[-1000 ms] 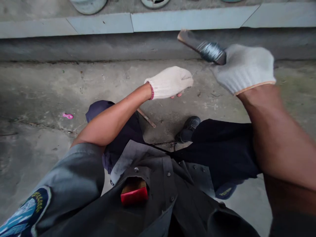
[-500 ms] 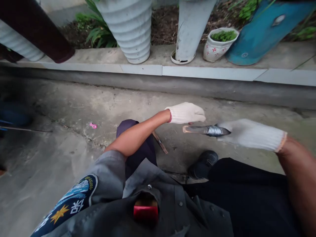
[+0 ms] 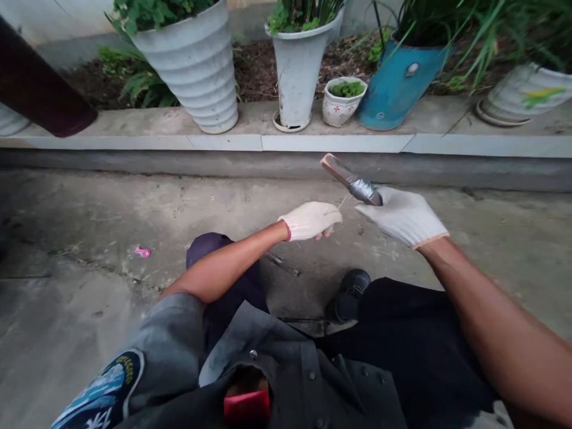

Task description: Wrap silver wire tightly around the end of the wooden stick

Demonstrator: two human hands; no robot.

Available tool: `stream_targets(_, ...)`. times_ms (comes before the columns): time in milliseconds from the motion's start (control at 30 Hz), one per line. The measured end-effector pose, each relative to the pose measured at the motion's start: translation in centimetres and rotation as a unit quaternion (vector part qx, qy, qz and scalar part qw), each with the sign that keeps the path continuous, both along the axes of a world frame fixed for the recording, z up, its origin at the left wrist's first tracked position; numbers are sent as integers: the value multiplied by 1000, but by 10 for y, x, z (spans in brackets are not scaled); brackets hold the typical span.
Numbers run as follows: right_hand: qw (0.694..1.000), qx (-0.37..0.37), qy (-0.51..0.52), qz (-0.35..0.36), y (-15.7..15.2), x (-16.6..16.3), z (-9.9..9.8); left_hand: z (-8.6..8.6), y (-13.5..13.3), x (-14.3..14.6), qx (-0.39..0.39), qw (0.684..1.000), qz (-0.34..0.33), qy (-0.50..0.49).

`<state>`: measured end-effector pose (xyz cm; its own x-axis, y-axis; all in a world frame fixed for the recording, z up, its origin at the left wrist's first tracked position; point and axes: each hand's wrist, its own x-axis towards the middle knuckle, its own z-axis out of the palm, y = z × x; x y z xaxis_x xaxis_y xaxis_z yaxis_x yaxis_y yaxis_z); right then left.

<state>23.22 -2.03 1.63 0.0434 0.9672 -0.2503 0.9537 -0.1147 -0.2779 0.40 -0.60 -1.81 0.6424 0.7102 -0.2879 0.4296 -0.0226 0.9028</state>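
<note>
Both my hands wear white knit gloves. My right hand grips a flat stick wound with thin wire, which points up and to the left. My left hand is closed just left of it, fingers curled, and a fine strand seems to run from it toward the stick; what it pinches is too thin to make out. Both hands hover above the concrete ground in front of my knees.
A thin rod lies on the concrete under my left wrist. My black shoe is below the hands. A raised kerb carries a ribbed white pot, a tall white pot, a small flowered pot and a blue pot. A pink scrap lies at left.
My right hand swung the wire-wound stick down to level, then back up so it tilts up-left. My left hand stayed closed beside it. The camera tilted up, bringing the plant pots into view.
</note>
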Motion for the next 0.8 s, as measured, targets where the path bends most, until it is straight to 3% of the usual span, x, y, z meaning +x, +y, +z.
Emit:
stream_targets(133,999,7,-33,-12,2,3,-3,-1,0,2,21,999,12,28)
stream_targets(400,991,19,-128,-41,11,7,-3,-1,1,-2,29,998,-27,54)
stream_targets(533,982,17,-186,-6,10,5,-7,6,2,-3,45,993,-56,95)
stream_targets(800,976,-42,-198,78,2,-12,-2,20,11,-12,220,948,-110,202)
